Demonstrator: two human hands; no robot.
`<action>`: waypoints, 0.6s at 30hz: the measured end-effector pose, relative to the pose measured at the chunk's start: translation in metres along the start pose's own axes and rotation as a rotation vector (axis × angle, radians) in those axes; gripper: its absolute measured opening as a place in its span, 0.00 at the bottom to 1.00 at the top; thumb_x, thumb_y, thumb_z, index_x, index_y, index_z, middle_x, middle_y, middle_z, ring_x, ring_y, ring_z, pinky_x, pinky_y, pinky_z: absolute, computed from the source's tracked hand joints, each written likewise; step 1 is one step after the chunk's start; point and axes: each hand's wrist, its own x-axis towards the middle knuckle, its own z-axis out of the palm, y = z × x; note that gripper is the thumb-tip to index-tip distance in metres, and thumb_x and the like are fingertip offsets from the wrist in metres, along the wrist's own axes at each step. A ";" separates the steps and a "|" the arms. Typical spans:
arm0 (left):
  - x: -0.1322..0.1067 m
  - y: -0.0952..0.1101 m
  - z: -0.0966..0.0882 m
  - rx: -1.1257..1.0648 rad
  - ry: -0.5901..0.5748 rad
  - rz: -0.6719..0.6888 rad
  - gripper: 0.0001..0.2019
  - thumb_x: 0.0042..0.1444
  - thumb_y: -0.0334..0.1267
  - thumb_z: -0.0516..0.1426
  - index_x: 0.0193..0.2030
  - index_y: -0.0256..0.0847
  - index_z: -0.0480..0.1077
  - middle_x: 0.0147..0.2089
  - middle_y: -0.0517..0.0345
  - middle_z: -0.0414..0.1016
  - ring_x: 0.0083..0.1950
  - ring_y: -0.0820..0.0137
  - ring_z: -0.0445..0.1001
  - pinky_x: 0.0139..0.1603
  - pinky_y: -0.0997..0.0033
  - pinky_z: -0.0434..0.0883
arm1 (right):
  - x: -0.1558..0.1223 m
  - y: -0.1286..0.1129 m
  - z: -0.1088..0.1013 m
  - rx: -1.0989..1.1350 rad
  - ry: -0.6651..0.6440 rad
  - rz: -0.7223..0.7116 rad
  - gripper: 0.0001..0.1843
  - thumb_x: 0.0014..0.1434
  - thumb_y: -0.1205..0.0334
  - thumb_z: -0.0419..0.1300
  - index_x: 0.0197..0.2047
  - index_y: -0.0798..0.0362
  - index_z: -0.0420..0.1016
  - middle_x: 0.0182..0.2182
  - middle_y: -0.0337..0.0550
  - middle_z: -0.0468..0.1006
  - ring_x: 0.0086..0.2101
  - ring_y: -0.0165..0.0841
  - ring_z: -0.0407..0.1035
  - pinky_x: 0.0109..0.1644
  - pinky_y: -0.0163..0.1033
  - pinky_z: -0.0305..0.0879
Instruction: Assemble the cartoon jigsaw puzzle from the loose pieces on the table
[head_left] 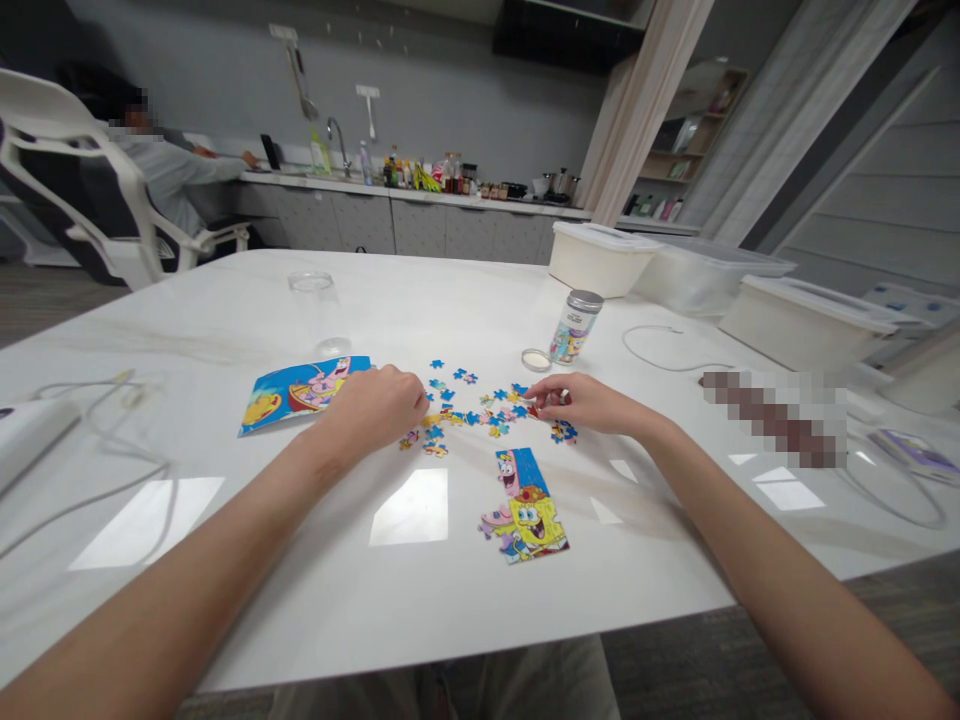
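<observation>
A: Where do your hands lie?

B: Your left hand [382,405] is curled narrow at the left edge of the loose pieces [471,418]; whether it grips one cannot be told. Your right hand [574,402] has its fingers loosely bent at the right edge, fingertips among the pieces; whether one is held there cannot be told either.

A: And the things about them?

B: On the desk [420,590], the pieces lie scattered between your hands. A joined section [529,510] lies nearer you. The sheet [300,395] lies beside your left hand; the can [576,328] stands beyond your right, a lid [536,359] just beside it.
</observation>
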 end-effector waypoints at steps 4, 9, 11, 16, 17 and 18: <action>-0.001 0.002 -0.003 -0.013 -0.005 0.002 0.19 0.60 0.36 0.44 0.26 0.38 0.73 0.28 0.44 0.77 0.29 0.62 0.75 0.27 0.67 0.62 | -0.001 -0.004 0.000 0.003 -0.005 0.021 0.11 0.54 0.65 0.59 0.40 0.53 0.79 0.37 0.45 0.80 0.34 0.32 0.71 0.38 0.38 0.68; -0.003 0.008 -0.004 -0.049 0.008 0.046 0.19 0.59 0.34 0.45 0.22 0.39 0.72 0.25 0.47 0.75 0.27 0.64 0.72 0.26 0.67 0.58 | -0.002 -0.005 -0.001 -0.006 -0.019 0.027 0.10 0.51 0.65 0.59 0.38 0.55 0.76 0.32 0.43 0.79 0.29 0.30 0.68 0.34 0.36 0.66; -0.004 0.013 -0.004 -0.055 0.014 0.094 0.18 0.59 0.34 0.46 0.24 0.39 0.73 0.25 0.48 0.74 0.25 0.65 0.71 0.25 0.68 0.56 | -0.002 -0.006 -0.001 -0.020 -0.010 0.026 0.09 0.50 0.64 0.60 0.37 0.55 0.74 0.31 0.43 0.78 0.28 0.30 0.67 0.32 0.36 0.65; -0.009 0.022 -0.004 -0.083 0.040 0.384 0.18 0.60 0.34 0.47 0.22 0.40 0.72 0.21 0.53 0.72 0.21 0.71 0.64 0.24 0.67 0.52 | -0.002 -0.010 -0.001 -0.021 0.027 -0.025 0.01 0.49 0.66 0.58 0.27 0.53 0.70 0.28 0.42 0.78 0.29 0.31 0.69 0.34 0.36 0.64; -0.010 0.023 -0.004 -0.090 0.041 0.437 0.18 0.60 0.35 0.47 0.22 0.40 0.71 0.20 0.54 0.71 0.20 0.71 0.62 0.24 0.67 0.51 | -0.002 -0.011 -0.001 -0.034 0.040 -0.037 0.03 0.49 0.68 0.57 0.26 0.53 0.70 0.28 0.41 0.78 0.30 0.31 0.70 0.35 0.37 0.64; -0.011 0.024 -0.004 -0.098 0.039 0.483 0.19 0.61 0.35 0.48 0.21 0.40 0.70 0.19 0.55 0.70 0.19 0.72 0.60 0.23 0.67 0.51 | -0.002 -0.012 -0.001 -0.051 0.053 -0.048 0.04 0.49 0.69 0.56 0.26 0.53 0.71 0.28 0.41 0.79 0.30 0.31 0.70 0.36 0.37 0.64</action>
